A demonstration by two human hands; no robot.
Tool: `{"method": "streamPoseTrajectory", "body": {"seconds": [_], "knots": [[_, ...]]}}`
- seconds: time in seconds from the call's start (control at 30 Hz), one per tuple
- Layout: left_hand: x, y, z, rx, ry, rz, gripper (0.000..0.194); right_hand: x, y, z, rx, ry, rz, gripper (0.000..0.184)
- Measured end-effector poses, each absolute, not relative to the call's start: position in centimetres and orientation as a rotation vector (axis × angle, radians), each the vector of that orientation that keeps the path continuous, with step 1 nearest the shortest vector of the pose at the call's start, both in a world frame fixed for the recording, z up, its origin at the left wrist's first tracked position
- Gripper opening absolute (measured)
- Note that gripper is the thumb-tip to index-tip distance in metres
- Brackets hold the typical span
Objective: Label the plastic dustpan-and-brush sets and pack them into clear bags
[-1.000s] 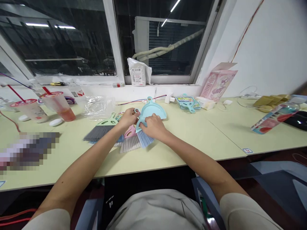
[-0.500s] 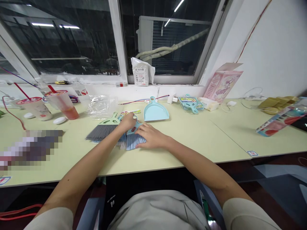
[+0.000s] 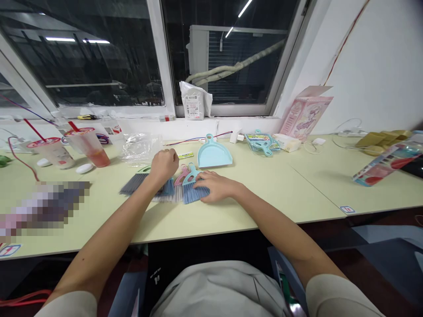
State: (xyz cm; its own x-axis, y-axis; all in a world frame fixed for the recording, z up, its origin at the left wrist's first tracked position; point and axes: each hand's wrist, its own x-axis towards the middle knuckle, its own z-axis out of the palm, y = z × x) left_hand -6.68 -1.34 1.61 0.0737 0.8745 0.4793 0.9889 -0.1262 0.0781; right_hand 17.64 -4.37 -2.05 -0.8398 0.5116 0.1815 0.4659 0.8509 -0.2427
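Observation:
Several small hand brushes lie side by side on the pale yellow table (image 3: 264, 193). My right hand (image 3: 216, 185) rests at the right edge of the light blue hand brush (image 3: 191, 193), its fingers and thumb around that side of the bristles. Just left of it is a pink hand brush (image 3: 181, 177) with pale bristles. My left hand (image 3: 165, 164) is closed over the upper part of the row, and what its fingers hold is hidden. Below and left of it show another brush's blue bristles (image 3: 169, 188) and a green-handled brush with grey bristles (image 3: 134, 182).
A light blue dustpan (image 3: 214, 155) lies behind my right hand. Packaged blue sets (image 3: 262, 143) and a pink box (image 3: 306, 115) stand farther right. On the left are two drink cups (image 3: 88, 147), crumpled clear plastic (image 3: 140, 147) and a white mouse (image 3: 84, 168).
My right hand and the light blue brush have shifted right, uncovering the pink brush. My left hand has moved left and up, off the light blue brush's handle.

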Motion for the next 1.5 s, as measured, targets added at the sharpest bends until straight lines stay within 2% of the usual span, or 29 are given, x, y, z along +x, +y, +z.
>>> {"method": "streamPoseTrajectory", "body": {"seconds": [0.1,0.17,0.3,0.37,0.5,0.67,0.73,0.87,0.93,1.27,1.5], "knots": [[-5.8,-3.3,1.1,-2.168,-1.781,-0.655,0.027,19.0,-2.6,-1.4,-0.724,-2.533,0.365,0.02],[-3.7,-5.5,0.1,-2.383,-1.497,-0.641,0.025,20.4,-1.0,-1.1,-0.9,-2.272,0.292,0.021],[1.6,-9.4,-3.0,-2.837,-0.561,-0.313,0.028,23.7,2.3,-2.2,-1.35,-2.022,0.249,0.027],[3.3,-10.4,-4.4,-2.891,-0.365,-0.226,0.028,24.8,3.5,-3.2,-1.508,-2.007,0.254,0.026],[3.9,-10.6,-5.8,-2.908,-0.59,-0.24,0.027,25.2,4.2,-4.5,-1.704,-2.063,0.337,0.021],[3.5,-10.3,-5.7,-2.943,-0.723,-0.292,0.023,24.0,3.0,-3.1,-1.835,-2.121,0.227,0.02],[3.6,-10.2,-5.9,-2.951,-0.712,-0.315,0.022,23.9,2.5,-2.2,-1.883,-2.19,0.343,0.021],[3.7,-10.1,-6.1,-2.951,-0.732,-0.339,0.021,24.9,2.2,-1.7,-2.0,-2.346,0.859,0.013],[3.7,-10.2,-6.1,-2.957,-0.749,-0.339,0.021,25.4,2.3,-1.9,-1.953,-2.385,0.983,0.009],[3.7,-10.4,-5.5,-3.027,-0.793,-0.337,0.021,25.0,1.7,-1.9,-1.947,-2.404,1.247,0.01],[3.6,-10.2,-5.7,-3.022,-0.766,-0.341,0.02,24.9,1.9,-2.3,-1.956,-2.407,1.264,0.007]]}}
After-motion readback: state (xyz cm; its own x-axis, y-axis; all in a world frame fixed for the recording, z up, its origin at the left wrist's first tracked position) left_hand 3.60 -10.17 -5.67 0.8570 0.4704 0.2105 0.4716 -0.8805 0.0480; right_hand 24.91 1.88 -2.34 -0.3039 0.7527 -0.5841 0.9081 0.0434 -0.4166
